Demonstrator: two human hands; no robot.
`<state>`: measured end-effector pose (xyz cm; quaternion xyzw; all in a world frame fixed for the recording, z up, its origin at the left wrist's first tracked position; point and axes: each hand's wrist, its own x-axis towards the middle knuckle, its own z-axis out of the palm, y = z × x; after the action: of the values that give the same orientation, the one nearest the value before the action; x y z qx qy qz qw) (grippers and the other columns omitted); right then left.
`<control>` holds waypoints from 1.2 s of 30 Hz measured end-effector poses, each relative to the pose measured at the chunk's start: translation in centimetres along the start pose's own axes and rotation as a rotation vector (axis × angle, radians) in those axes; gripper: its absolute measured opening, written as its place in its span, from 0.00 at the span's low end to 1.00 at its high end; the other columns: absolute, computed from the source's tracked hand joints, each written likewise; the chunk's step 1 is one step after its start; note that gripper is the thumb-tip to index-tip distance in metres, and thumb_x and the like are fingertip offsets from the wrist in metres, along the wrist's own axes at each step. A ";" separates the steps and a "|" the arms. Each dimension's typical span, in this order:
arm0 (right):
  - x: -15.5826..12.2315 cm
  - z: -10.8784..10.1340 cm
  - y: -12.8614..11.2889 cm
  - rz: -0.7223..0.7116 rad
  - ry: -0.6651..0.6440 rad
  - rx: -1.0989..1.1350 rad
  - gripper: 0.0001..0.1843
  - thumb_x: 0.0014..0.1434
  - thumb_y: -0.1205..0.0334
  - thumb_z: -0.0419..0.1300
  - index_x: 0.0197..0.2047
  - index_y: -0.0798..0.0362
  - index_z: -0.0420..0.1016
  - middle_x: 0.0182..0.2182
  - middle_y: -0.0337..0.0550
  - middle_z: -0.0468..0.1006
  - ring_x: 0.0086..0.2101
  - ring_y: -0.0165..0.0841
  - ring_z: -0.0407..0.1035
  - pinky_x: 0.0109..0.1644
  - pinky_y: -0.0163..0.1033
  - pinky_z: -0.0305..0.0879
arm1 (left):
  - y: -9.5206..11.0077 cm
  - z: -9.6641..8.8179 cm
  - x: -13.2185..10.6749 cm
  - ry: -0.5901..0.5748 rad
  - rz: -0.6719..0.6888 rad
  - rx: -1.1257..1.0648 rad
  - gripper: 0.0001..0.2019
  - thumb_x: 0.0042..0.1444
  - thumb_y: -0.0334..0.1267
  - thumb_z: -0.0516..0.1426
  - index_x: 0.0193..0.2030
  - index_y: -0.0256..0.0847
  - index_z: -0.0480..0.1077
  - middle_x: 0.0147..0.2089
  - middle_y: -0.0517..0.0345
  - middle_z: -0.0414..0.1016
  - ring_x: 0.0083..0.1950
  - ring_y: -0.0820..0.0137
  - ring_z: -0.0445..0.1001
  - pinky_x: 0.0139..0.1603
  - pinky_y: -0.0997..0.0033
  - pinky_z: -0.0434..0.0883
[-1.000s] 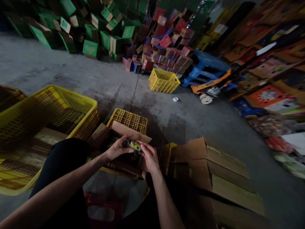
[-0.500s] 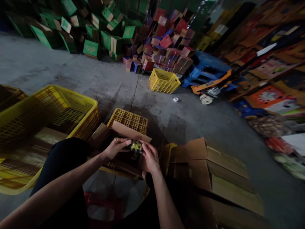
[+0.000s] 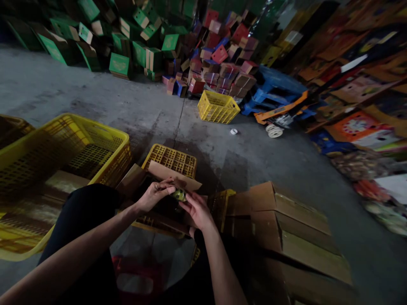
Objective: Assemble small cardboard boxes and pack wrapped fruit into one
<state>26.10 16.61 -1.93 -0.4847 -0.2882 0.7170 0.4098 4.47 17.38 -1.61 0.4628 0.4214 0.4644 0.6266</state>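
My left hand and my right hand meet over an open cardboard box in front of my knees. Between their fingertips sits a small yellow-green object, mostly hidden; I cannot make out what it is. Both hands are closed around it, left fingers curled over its top, right fingers under and beside it. The box rests on an upturned yellow crate.
A large yellow crate stands at my left with cardboard inside. Closed brown cartons lie at my right. Farther off are a small yellow basket, a tape roll, a pallet jack and piles of green and red boxes.
The small object has sunk lower between my fingers and shows less. My left fingers have curled further over it; the right hand has dropped slightly.
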 end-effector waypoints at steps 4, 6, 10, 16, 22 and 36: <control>-0.1 -0.1 0.0 -0.127 -0.006 -0.109 0.33 0.50 0.58 0.76 0.59 0.42 0.77 0.58 0.41 0.79 0.57 0.43 0.73 0.65 0.52 0.67 | -0.5 0.2 -0.1 0.071 -0.145 -0.209 0.34 0.51 0.56 0.70 0.62 0.42 0.75 0.69 0.45 0.70 0.72 0.47 0.63 0.68 0.45 0.65; 0.1 -0.3 0.1 -0.204 -0.012 -0.176 0.37 0.51 0.59 0.75 0.63 0.40 0.73 0.61 0.41 0.77 0.61 0.42 0.70 0.69 0.52 0.62 | -0.7 0.2 0.0 0.120 -0.204 -0.292 0.38 0.49 0.54 0.71 0.66 0.44 0.70 0.68 0.45 0.71 0.69 0.49 0.68 0.64 0.48 0.70; 0.3 -0.3 0.1 -0.259 -0.040 -0.290 0.41 0.50 0.58 0.76 0.66 0.39 0.70 0.63 0.42 0.75 0.63 0.43 0.68 0.70 0.53 0.59 | -1.2 0.0 0.0 0.139 -0.276 -0.254 0.40 0.46 0.51 0.73 0.65 0.41 0.70 0.58 0.46 0.77 0.60 0.54 0.76 0.57 0.56 0.75; 0.2 0.0 -0.3 -0.225 -0.028 -0.368 0.35 0.53 0.52 0.73 0.63 0.41 0.74 0.60 0.43 0.77 0.60 0.44 0.71 0.66 0.51 0.65 | -2.2 -0.6 0.2 0.080 -0.166 -0.153 0.39 0.50 0.50 0.71 0.67 0.39 0.67 0.48 0.52 0.79 0.48 0.64 0.78 0.50 0.64 0.75; 0.8 -1.2 -0.2 -0.271 0.032 -0.579 0.26 0.54 0.52 0.70 0.56 0.47 0.80 0.52 0.46 0.83 0.54 0.46 0.76 0.61 0.52 0.70 | -2.2 -2.9 1.0 0.044 -0.041 0.210 0.32 0.55 0.48 0.65 0.64 0.36 0.70 0.53 0.46 0.81 0.51 0.60 0.80 0.53 0.62 0.75; 1.7 -1.3 3.9 -0.319 -0.035 -1.354 0.19 0.58 0.70 0.66 0.53 0.50 0.81 0.51 0.50 0.82 0.53 0.44 0.76 0.61 0.48 0.69 | -4.8 -3.1 0.5 -0.417 -0.093 1.217 0.15 0.56 0.28 0.55 0.45 0.39 0.80 0.56 0.44 0.78 0.62 0.55 0.73 0.66 0.54 0.66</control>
<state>25.75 16.16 -6.30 -0.5737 -0.7463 0.3181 0.1128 2.53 17.81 -6.96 0.7971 0.4985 0.0151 0.3405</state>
